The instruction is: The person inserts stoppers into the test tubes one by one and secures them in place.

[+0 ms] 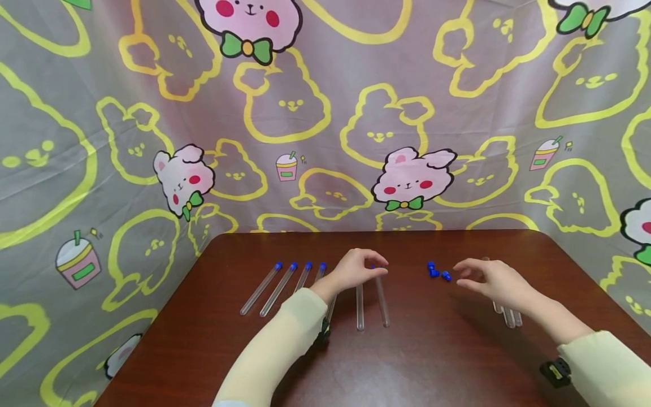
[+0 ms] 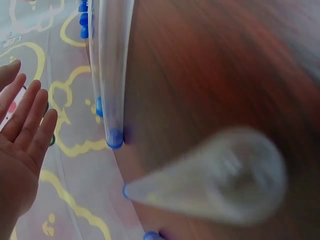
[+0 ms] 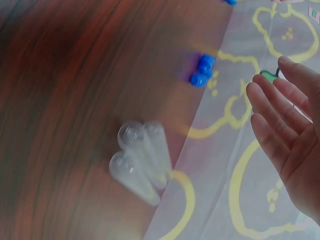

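Note:
My left hand (image 1: 353, 268) hovers over the right end of a row of test tubes, its fingers apart and empty in the left wrist view. Near its fingertips lies a clear test tube (image 1: 383, 305) with a blue cap; another tube (image 1: 360, 311) lies just left of it, its top hidden behind the hand. My right hand (image 1: 495, 280), also empty with loosely extended fingers, is above the table beside several loose blue caps (image 1: 434, 271). Partly hidden under it is a small group of clear test tubes (image 3: 142, 155), lying close together.
Farther left, several blue-capped test tubes (image 1: 269, 288) lie side by side on the brown table (image 1: 407, 367), some partly covered by the left forearm. A patterned cloth (image 1: 325, 152) hangs behind the table and along its sides.

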The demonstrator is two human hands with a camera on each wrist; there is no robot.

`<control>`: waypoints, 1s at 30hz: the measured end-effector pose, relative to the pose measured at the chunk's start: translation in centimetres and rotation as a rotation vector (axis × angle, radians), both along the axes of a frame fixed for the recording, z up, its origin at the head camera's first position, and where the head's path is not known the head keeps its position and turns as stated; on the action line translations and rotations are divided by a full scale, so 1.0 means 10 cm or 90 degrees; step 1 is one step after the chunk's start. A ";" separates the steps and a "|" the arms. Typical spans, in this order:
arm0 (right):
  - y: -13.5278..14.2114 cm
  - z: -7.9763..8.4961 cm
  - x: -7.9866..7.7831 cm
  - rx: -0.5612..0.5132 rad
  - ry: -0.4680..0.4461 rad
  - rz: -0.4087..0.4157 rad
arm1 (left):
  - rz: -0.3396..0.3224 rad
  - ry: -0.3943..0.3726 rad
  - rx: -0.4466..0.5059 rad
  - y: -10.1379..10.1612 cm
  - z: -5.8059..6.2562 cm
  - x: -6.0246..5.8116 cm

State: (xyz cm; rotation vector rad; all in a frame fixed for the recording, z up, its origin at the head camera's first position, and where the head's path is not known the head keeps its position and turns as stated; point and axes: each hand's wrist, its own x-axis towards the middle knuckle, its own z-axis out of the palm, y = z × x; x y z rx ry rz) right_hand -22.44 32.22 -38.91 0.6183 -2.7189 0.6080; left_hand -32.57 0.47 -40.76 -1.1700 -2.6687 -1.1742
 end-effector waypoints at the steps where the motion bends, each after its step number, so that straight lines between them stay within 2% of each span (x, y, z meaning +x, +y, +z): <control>1: 0.03 0.00 0.01 0.000 -0.003 -0.006 | -0.001 0.002 -0.007 0.04 0.00 0.00; 10: 0.25 -0.05 0.07 0.021 -0.016 -0.043 | -0.020 0.015 -0.081 0.43 0.00 0.00; 17: 0.40 -0.12 0.12 0.038 -0.036 -0.076 | -0.016 -0.003 -0.114 0.69 -0.06 -0.01; 23: 0.57 -0.17 0.18 0.069 -0.020 -0.098 | -0.020 0.026 -0.164 0.83 -0.13 -0.03; 30: 0.77 -0.21 0.22 0.072 -0.016 -0.125 | -0.031 0.046 -0.208 0.99 -0.17 -0.03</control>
